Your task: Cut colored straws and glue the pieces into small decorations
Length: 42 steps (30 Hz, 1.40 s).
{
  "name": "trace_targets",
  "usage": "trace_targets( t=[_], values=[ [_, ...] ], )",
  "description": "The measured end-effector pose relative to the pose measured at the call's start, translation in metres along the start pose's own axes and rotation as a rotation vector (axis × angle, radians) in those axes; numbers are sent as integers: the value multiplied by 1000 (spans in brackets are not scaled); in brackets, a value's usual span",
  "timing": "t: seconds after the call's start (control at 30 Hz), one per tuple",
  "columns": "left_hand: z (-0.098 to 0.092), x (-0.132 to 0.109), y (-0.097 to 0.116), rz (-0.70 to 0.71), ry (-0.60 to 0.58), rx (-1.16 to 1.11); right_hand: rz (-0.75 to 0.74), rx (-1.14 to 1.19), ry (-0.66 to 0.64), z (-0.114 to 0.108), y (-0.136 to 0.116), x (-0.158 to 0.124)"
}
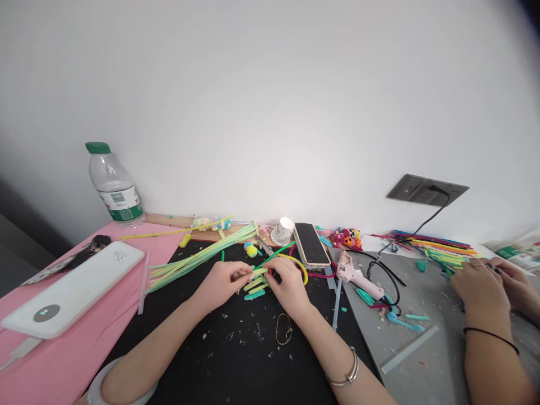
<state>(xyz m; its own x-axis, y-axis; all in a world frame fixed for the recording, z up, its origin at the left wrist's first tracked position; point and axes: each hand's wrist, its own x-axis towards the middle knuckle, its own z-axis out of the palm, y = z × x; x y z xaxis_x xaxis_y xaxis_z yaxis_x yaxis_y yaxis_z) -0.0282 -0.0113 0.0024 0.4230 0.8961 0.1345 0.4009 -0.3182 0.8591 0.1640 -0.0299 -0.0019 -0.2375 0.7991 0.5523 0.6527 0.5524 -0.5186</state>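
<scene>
Over the black mat (236, 360), my left hand (224, 286) and my right hand (290, 287) face each other with fingertips pinched. Between them runs a short yellow-green pipe cleaner piece (259, 272), one end at each hand; the exact grip is partly hidden by my fingers. Just below lie several more short pipe cleaner pieces (255, 295), green and teal. Behind my left hand stretches a bundle of long pale green and yellow pipe cleaners (202, 259). A small yellow and blue fuzzy figure (251, 249) sits behind my hands, near pliers (264, 246).
A paper cup (282, 231) and a phone (312, 245) stand behind my right hand. Rightward lies a pink glue gun (360, 279) with its cord. At far right a co-worker's hands (481, 287) work. A power bank (76, 287) and a bottle (116, 188) are on the left.
</scene>
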Motion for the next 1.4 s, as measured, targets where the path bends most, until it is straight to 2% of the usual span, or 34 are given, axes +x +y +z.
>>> trace_targets(
  t=[0.3, 0.6, 1.4],
  values=[
    [-1, -1, -9, 89, 32, 151, 40, 53, -37, 3, 2, 0],
    [-2, -1, -6, 156, 9, 240, 24, 39, -42, 2, 2, -1],
    [-2, -3, -4, 181, -36, 241, -53, 43, -73, 2, 2, 0]
  ],
)
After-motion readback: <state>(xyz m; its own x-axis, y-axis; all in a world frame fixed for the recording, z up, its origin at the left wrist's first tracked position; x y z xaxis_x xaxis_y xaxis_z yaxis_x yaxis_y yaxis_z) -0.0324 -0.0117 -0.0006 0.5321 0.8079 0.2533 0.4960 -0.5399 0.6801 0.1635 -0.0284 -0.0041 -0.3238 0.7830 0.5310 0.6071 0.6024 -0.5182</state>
